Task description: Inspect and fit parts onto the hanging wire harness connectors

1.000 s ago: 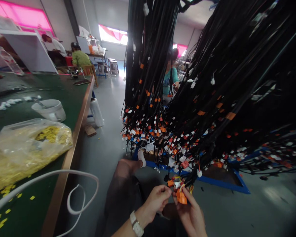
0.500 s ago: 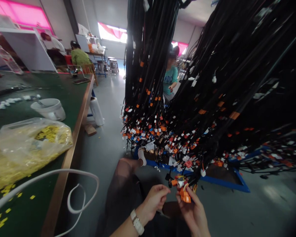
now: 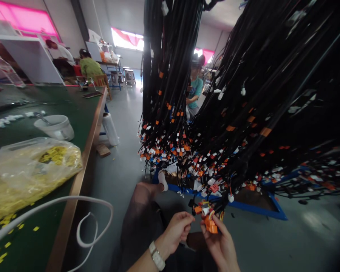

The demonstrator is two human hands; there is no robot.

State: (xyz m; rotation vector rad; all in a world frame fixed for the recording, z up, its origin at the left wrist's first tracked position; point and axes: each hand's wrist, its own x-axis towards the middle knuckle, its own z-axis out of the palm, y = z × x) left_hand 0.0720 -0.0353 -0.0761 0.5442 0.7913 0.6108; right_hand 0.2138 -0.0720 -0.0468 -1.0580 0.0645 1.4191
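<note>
Low in the head view, my right hand (image 3: 219, 241) grips an orange connector (image 3: 211, 226) with yellow wires running up from it. My left hand (image 3: 177, 228), with a white watch (image 3: 156, 257) on the wrist, is closed in a pinch just left of that connector. What its fingertips hold, if anything, is too small to make out. Just above both hands, a white connector (image 3: 205, 210) and a smaller orange connector (image 3: 197, 210) dangle at the ends of the black wire harnesses (image 3: 170, 56).
On the left, a green table (image 3: 85, 113) bears a bag of yellow pieces (image 3: 34, 170), a white cup (image 3: 55, 127) and a white cable (image 3: 82, 197). A blue frame (image 3: 243, 207) lies beneath the harnesses. Co-workers sit further back, one in a green top (image 3: 90, 67).
The view has shifted slightly. Both hands keep nearly the same pose, with the orange connector still in my right hand. The person behind the harnesses has moved an arm.
</note>
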